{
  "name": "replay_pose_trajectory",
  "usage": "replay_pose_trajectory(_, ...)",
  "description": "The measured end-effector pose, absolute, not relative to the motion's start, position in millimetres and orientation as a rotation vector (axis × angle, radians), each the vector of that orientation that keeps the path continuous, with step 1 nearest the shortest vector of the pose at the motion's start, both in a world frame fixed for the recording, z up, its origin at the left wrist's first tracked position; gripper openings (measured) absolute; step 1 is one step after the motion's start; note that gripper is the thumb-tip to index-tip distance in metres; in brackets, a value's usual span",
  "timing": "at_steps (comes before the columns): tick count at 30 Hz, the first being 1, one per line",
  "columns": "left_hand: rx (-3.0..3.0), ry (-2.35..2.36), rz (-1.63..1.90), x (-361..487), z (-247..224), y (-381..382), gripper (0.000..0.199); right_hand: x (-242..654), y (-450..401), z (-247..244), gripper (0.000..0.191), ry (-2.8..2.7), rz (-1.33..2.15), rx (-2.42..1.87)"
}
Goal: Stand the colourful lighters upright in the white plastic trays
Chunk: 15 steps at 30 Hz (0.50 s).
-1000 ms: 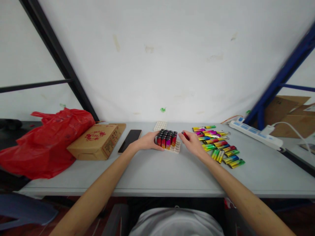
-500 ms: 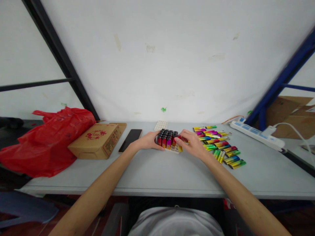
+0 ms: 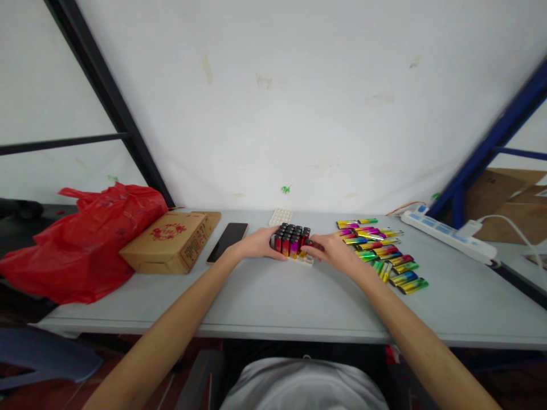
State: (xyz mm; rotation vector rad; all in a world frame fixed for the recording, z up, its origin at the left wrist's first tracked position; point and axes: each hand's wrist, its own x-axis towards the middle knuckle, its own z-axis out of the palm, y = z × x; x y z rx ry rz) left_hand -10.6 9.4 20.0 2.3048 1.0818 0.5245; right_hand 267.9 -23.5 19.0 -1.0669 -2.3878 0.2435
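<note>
On tray (image 3: 306,261) | lighters (image 3: 293,247) upright, long axes vert., blk tops up | L hand (image 3: 258,244) clamped on grp | R hand (image 3: 332,248) pinches 1, tilt unclear

Soft, even light covers the flat white wall (image 3: 273,114); shiny multicoloured metallic lighters (image 3: 383,250) glint; edges stretch, details blur.

a red bag (image 3: 85,247), cardboard box (image 3: 160,245), phone (image 3: 228,242), power strip (image 3: 448,236)

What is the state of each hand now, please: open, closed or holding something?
Left hand: curled around upright black-topped pieces.
Right hand: closed on one dark-red piece.
</note>
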Motion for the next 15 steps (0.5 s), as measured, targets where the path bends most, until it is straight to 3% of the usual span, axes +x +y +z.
replay_pose_trajectory(5,2.299,1.118,0.513,-11,20,9,0.088,259,-27,19,0.046,-2.393,0.072,-1.265)
replay_pose_trajectory(10,2.297,1.110,0.510,-10,22,8,0.088,278,-19,26,0.057,-2.372,0.154,-1.173)
replay_pose_trajectory(15,2.291,1.114,0.498,-10,22,7,0.087,319,-4,31,0.033,-2.384,0.121,-1.185)
